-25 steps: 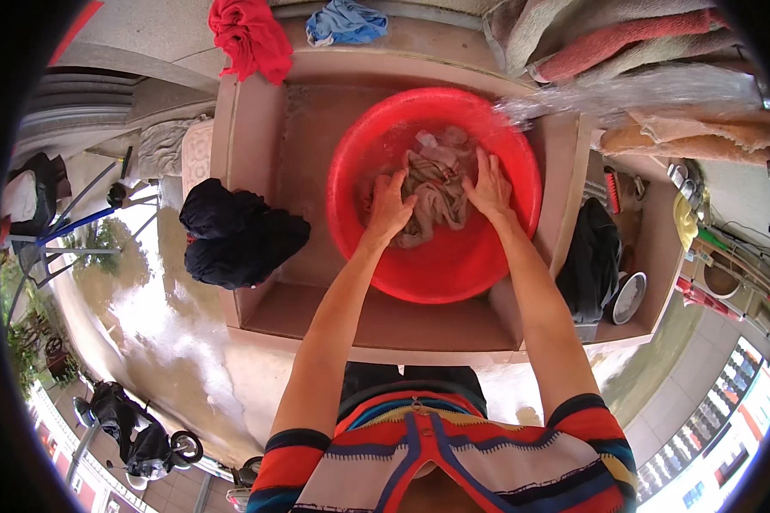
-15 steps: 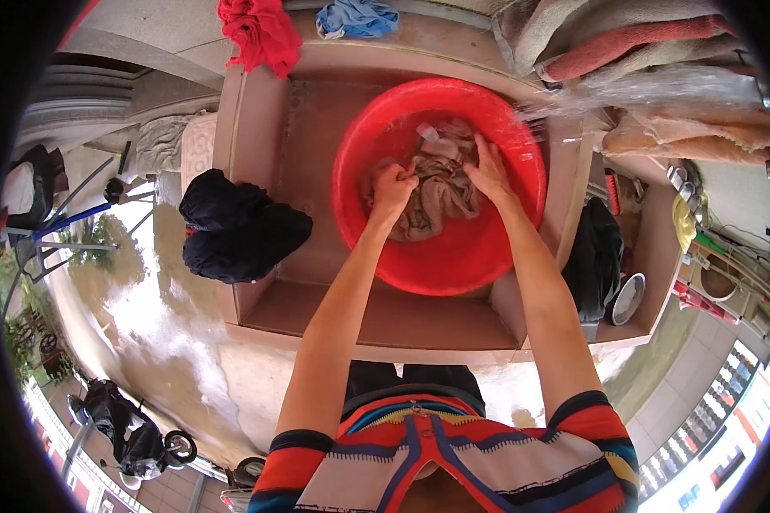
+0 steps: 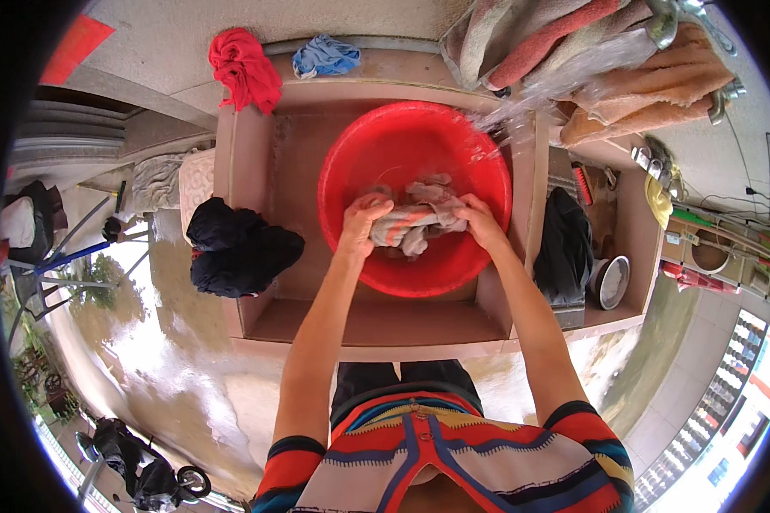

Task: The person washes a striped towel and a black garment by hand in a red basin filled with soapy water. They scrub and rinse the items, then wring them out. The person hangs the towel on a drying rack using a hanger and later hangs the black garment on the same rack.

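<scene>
My left hand (image 3: 364, 222) grips the left end of a wet, crumpled grey-beige cloth (image 3: 415, 222) with an orange band, inside a red plastic basin (image 3: 411, 132). My right hand (image 3: 479, 218) is closed on the cloth's other end, so it stretches across the basin. The basin stands in a brownish sink (image 3: 295, 145). A stream of water (image 3: 522, 107) runs from the upper right to the basin's right rim and splashes there.
Dark clothes (image 3: 239, 248) lie on the sink's left wall; red cloth (image 3: 244, 64) and blue cloth (image 3: 325, 58) on the back ledge. Towels (image 3: 633, 81) hang upper right. A side compartment holds black cloth (image 3: 560, 244) and a bowl (image 3: 612, 282). A scooter (image 3: 137, 462) stands lower left.
Both hands, spread apart on the bundle a moment ago, now hold it from either side, drawn out sideways and moved toward me. The camera's view has shifted slightly.
</scene>
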Tool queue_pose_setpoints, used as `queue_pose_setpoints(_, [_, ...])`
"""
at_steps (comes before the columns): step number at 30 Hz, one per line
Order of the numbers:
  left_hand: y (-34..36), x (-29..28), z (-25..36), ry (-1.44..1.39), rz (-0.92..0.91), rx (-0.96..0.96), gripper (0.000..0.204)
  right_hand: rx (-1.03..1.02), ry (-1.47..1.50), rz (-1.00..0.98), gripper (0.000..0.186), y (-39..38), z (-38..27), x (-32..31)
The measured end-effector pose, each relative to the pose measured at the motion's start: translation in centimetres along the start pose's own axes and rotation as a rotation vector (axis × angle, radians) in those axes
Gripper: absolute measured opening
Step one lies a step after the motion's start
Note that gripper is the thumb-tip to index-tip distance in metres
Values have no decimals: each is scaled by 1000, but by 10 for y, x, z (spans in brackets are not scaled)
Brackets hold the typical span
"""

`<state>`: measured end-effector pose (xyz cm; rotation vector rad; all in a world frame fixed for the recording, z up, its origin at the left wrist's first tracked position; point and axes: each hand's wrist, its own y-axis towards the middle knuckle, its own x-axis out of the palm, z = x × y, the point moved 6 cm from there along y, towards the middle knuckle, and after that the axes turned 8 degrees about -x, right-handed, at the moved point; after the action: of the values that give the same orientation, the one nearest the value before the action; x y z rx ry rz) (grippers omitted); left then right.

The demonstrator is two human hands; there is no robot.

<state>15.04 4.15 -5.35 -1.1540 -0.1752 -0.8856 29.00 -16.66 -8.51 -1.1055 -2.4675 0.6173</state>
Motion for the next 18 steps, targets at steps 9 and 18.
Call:
queue_pose_setpoints(9, [-117, 45, 73, 770, -186, 264, 40, -287, 833, 87, 12, -71, -70, -20])
queue_pose_setpoints(18, [-146, 44, 114, 621, -174, 382, 23, -425, 419, 54, 18, -119, -164, 11])
